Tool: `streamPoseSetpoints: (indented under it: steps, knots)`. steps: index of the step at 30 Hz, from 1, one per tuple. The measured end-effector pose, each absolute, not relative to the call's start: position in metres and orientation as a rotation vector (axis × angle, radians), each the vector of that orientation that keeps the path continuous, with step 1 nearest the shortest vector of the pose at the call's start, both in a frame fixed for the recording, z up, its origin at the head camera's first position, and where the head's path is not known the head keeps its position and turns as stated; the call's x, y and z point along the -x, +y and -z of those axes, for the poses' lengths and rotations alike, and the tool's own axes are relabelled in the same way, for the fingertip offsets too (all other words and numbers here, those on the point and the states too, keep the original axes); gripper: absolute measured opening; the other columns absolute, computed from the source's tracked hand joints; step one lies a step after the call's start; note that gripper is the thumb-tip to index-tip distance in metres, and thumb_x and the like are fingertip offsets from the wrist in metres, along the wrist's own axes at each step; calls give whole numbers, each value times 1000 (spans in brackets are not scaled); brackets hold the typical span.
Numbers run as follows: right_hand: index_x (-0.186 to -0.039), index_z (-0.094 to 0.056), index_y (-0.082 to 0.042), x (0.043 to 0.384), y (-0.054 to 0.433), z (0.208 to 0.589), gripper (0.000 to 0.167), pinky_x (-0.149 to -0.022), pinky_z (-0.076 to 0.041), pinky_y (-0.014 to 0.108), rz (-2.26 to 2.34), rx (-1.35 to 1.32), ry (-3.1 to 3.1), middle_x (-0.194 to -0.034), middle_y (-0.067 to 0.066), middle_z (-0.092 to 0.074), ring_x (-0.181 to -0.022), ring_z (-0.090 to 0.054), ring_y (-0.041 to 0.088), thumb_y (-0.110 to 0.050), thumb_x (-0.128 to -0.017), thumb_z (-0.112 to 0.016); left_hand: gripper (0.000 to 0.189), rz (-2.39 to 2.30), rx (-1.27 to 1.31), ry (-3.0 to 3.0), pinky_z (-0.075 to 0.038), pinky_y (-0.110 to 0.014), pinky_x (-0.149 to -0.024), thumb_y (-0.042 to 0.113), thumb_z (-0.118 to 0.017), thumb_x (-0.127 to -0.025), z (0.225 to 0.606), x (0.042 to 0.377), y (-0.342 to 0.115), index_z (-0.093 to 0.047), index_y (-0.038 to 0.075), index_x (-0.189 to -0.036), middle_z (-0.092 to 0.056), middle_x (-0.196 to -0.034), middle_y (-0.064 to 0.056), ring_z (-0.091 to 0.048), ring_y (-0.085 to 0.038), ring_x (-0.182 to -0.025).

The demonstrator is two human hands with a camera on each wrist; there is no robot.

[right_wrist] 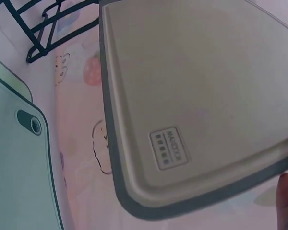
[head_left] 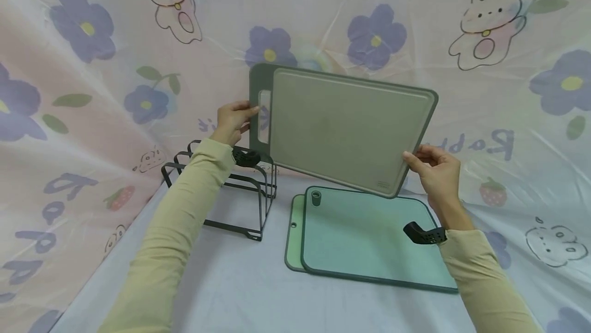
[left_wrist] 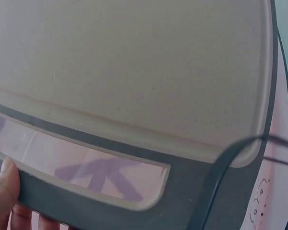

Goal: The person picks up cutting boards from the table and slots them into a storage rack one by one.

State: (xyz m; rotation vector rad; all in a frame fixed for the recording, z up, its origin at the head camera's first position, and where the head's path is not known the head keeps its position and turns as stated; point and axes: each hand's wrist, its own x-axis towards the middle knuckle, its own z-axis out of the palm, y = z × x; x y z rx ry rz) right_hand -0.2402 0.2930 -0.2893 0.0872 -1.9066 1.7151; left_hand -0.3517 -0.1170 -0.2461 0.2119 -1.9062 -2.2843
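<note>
"Head view, starting from the left: what is worrying you?"

"The black wire rack [head_left: 231,229] is standing very near the low left corner of the gray board [head_left: 341,128]. I'm not managing to tell whether they are touching. If a wire is catching that corner, the board could be twisting."

"And the left hand [head_left: 233,120]?"

"It is pinching the outer edge of the handle end — thumb in front, fingers behind. That hold is looking shallow to me, so a knock could be turning the board."

"Where is the board hanging?"

"It is slanting in the air, sloping down to the right. Below, the light green board [head_left: 294,246] is lying partly under the teal board [head_left: 369,235]."

"And the right hand [head_left: 436,171]?"

"It is gripping the right edge above the lowest corner — if that pinch is slipping, the corner could be dropping onto the teal board."
</note>
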Motion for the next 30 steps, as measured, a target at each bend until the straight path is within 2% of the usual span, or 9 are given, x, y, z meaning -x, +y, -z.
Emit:
streamPoseSetpoints:
  steps: [5,11,20,30]
  knots:
    - [-98,-70,1,247,281,292,22,-66,-51,15,-1657,-65,-1976,-83,0,-63,-75,-58,11,-8,-81,-80,44,2263,-228,-1929,-47,-37,-93,8,-73,-88,246,353,-131,-60,3,-130,-59,-113,-5,-55,-17,-90]
    - [-99,-70,1,254,268,293,23,-65,-52,16,-1661,-84,-1987,-82,1,-64,-75,-59,12,-9,-81,-81,48,2258,-230,-1932,-47,-37,-94,7,-73,-88,245,352,-148,-57,1,-133,-58,-106,-3,-54,-15,-86]
    - [-95,-71,1,264,250,294,20,-63,-52,17,-1610,-114,-1980,-80,-1,-63,-74,-58,11,-9,-81,-80,54,2239,-239,-1990,-47,-36,-95,9,-72,-89,241,350,-169,-51,2,-138,-57,-109,-4,-55,-16,-89]
    - [-103,-67,4,276,230,294,28,-69,-52,18,-1579,-130,-2040,-87,-1,-63,-82,-58,13,-15,-86,-77,57,2230,-275,-1975,-46,-35,-97,8,-72,-88,243,351,-188,-49,2,-140,-56,-107,-2,-56,-15,-87]
